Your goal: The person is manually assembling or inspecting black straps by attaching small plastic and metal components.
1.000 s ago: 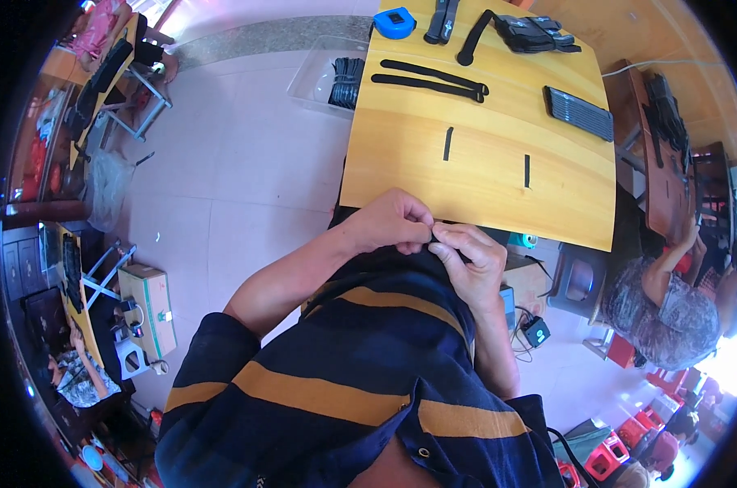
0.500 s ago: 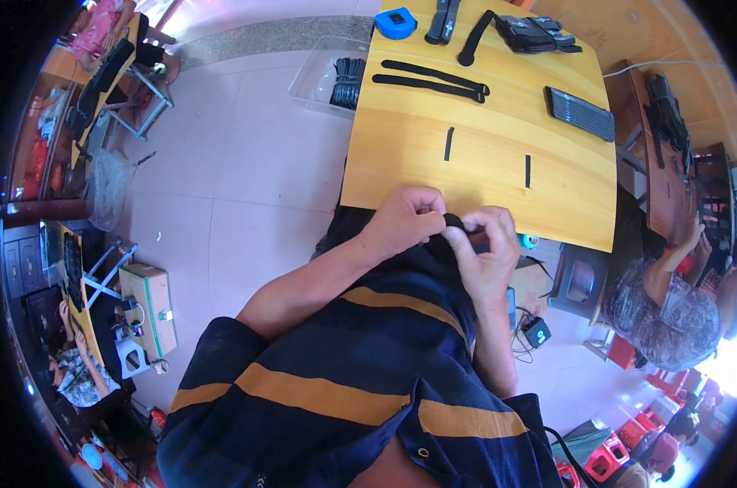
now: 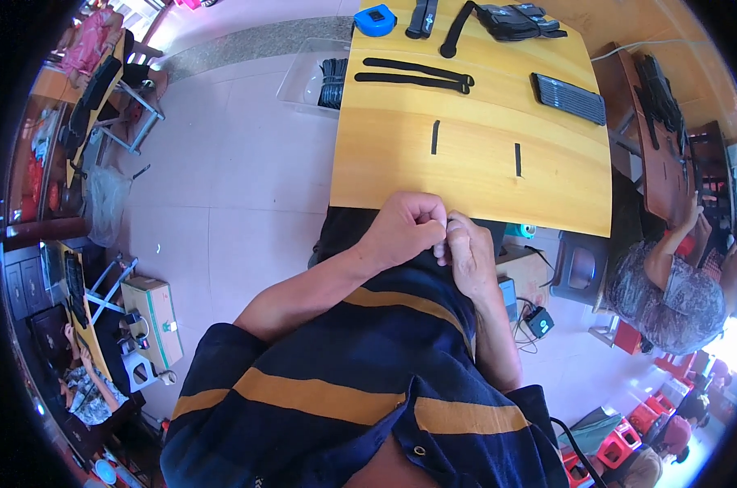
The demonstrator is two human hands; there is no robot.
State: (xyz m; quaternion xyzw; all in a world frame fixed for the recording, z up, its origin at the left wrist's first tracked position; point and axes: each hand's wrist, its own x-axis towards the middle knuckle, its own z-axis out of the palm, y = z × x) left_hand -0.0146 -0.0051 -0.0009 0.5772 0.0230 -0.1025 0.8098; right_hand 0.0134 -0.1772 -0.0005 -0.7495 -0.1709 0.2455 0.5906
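My left hand (image 3: 407, 230) and my right hand (image 3: 471, 254) meet just off the table's near edge, above my lap. Both are closed, thumbs and fingertips pinched together. A small piece of black strap showed between them half a second ago; now the fingers and dark clothing behind hide nearly all of it. Beyond them on the yellow wooden table (image 3: 385, 175) lie two short black strips (image 3: 435, 137), set apart. Further off, two long black straps (image 3: 413, 81) with looped ends lie side by side.
A flat row of black straps (image 3: 568, 98) lies at the table's right. A blue tape measure (image 3: 375, 20) and a strap bundle (image 3: 519, 22) sit at the far end. Left stands a clear plastic bin (image 3: 299, 85); right, a grey stool (image 3: 578, 272) near a seated co-worker (image 3: 669, 297).
My right hand has turned inward and its fingers have curled closer against my left hand, covering the black strap. The table has shifted slightly left and up in view.
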